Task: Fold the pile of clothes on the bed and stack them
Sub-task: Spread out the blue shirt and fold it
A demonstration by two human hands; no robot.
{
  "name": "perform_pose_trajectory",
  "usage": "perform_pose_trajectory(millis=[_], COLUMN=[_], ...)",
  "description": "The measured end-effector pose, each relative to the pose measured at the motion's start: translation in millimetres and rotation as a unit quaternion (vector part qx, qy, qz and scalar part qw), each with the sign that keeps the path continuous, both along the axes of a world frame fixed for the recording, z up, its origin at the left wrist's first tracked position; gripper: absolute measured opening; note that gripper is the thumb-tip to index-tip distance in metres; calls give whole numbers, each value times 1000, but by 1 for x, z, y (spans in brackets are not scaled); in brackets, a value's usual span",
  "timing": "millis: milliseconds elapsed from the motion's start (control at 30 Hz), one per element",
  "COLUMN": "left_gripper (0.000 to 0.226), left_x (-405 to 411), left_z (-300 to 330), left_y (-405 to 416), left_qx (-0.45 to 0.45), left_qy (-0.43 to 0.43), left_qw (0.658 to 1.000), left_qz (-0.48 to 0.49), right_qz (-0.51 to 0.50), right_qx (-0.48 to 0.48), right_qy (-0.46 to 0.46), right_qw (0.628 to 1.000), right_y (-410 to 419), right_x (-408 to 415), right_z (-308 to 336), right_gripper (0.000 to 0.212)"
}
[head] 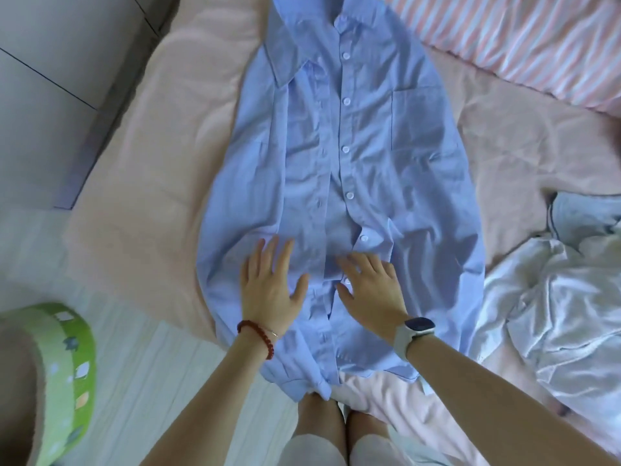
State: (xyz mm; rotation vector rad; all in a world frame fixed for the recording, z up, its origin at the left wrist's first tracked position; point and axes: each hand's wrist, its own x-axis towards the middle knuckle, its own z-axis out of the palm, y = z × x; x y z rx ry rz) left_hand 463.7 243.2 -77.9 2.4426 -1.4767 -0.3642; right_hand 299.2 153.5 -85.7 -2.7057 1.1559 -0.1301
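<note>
Shirt lies face up on bed, stretching away from both hands. Left hand and right hand flat, fingers spread, pressing near hem. Sleeves seem tucked in. Smooth outward before folding. Pile right of right hand.
</note>
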Motion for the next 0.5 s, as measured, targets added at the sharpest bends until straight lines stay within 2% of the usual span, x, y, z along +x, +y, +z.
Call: perform_pose_trajectory(millis=[67,100,167,200,233,300,333,367,433,467,500], left_gripper=[49,37,13,19,23,24,27,32,42,44,47], left_x=[-10,-9,-2,2,6,5,3,2,0,-1,-2], left_z=[-19,-25,-23,-18,-11,2,8,13,18,20,21], left_y=[12,16,12,7,0,-8,-9,-9,-12,-15,-20], left_qx=[76,87,54,13,-30,-91,-103,-106,-91,-80,-69], left_qy=[15,29,50,59,75,104,125,161,241,250,232], left_qw=[996,995,997,998,996,990,986,980,961,957,961], left_qz=[-38,-30,14,30,36,25,24,40,103,126,132], right_qz=[6,9,-3,-33,-76,-139,-129,-101,-30,-17,-43], right_qx=[43,57,55,62,74,126,182,270,441,450,411], right_qy=[70,93,72,34,-17,-100,-139,-155,-119,-102,-119], right_qw=[997,994,996,997,994,977,965,945,889,887,903], right_y=[8,9,2,-4,-10,-14,-9,-3,13,17,13], right_x=[-2,-5,-11,-12,-13,-13,-13,-14,-21,-29,-36], right_z=[-12,-15,-13,-9,-3,16,28,40,57,60,62], right_gripper=[49,48,22,8,8,26,28,30,38,41,43])
